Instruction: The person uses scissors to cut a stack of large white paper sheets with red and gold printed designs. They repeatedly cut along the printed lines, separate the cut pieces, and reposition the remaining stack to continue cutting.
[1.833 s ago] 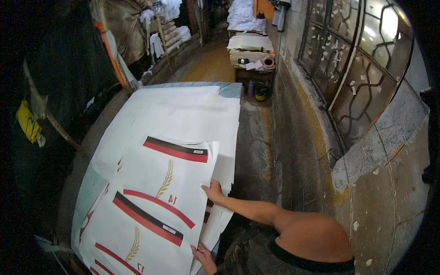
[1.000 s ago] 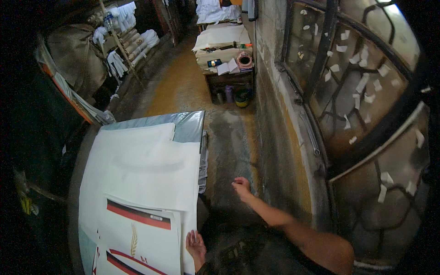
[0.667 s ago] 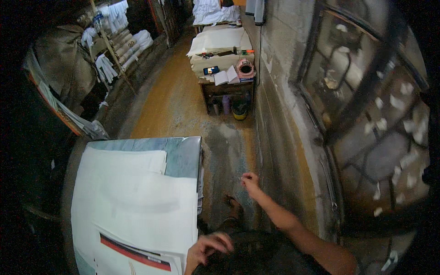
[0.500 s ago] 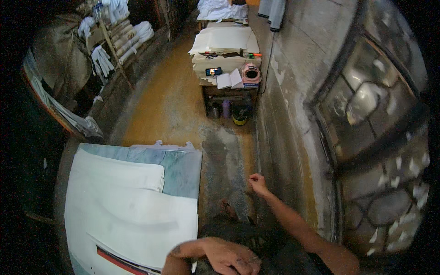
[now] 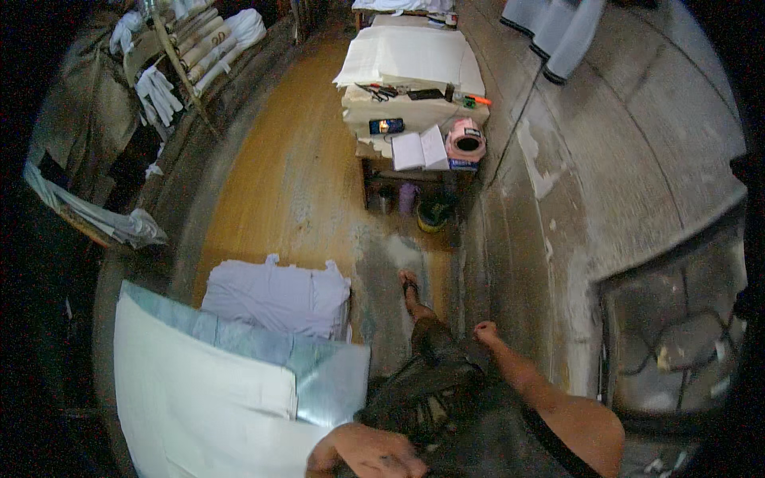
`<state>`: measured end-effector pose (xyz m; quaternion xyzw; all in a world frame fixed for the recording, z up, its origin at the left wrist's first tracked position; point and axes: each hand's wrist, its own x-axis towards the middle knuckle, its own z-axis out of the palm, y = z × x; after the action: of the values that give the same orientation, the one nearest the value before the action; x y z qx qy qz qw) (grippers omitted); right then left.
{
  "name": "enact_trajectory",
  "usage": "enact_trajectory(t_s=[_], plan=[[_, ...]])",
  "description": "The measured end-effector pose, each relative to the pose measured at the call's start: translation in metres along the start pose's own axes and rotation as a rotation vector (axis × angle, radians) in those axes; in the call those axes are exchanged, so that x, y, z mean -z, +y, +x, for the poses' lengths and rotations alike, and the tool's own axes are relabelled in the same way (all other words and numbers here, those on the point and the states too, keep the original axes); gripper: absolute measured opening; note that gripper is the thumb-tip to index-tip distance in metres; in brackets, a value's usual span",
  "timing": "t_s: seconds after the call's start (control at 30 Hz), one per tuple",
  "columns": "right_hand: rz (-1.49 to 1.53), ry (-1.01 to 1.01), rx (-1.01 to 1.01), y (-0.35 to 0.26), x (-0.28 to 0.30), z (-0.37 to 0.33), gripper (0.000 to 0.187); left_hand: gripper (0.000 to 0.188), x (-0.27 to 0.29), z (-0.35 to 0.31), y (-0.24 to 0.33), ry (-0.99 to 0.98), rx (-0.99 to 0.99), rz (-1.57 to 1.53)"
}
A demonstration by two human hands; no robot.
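Note:
My left hand (image 5: 381,454) is bent in front of my body at the lower edge, beside the right border of a table with large white sheets (image 5: 215,390). Its back is in view; the fingers run down out of sight, so what they hold, if anything, is hidden. Low at my right side hangs my right hand (image 5: 484,331), its fingers curled closed with nothing visible in them. It touches nothing and is nearest to the wall on the right. One of my feet (image 5: 409,283) in a sandal is forward on the floor.
Ahead stands a table (image 5: 414,103) with paper stacks, an open notebook (image 5: 418,149), a phone (image 5: 386,126), scissors (image 5: 381,93) and a pink round device (image 5: 465,140). A bucket (image 5: 433,215) sits beneath. Folded pale cloth (image 5: 275,295) lies past the near table; fabric rolls (image 5: 211,52) line the left.
I have moved forward along the aisle, and the far table appears closer. My foot has stepped ahead. The folded cloth beyond the near table has come into fuller view.

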<state>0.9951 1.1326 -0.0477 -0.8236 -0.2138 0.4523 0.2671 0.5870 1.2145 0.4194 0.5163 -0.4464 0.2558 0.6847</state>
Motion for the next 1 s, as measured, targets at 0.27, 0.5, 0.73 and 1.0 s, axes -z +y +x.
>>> enact_trajectory(t_s=[0.27, 0.5, 0.73, 1.0], plan=[[-0.381, 0.190, 0.884, -0.387, -0.064, 0.324, 0.015, 0.041, 0.191, -0.128, 0.019, 1.058, 0.320, 0.462], [-0.231, 0.224, 1.086, -0.767, -0.164, 0.461, 0.024, 0.041, 0.333, -0.156, -0.031, 1.782, 1.225, 0.852], [-0.925, 0.153, 1.065, -0.868, -0.210, 0.523, 0.017, 0.025, 0.387, -0.155, -0.075, 1.714, 1.166, 0.987], [-0.990, -0.092, 0.879, -0.903, -0.215, 0.513, 0.025, 0.027, 0.382, -0.155, -0.065, 1.894, 1.227, 0.946]])
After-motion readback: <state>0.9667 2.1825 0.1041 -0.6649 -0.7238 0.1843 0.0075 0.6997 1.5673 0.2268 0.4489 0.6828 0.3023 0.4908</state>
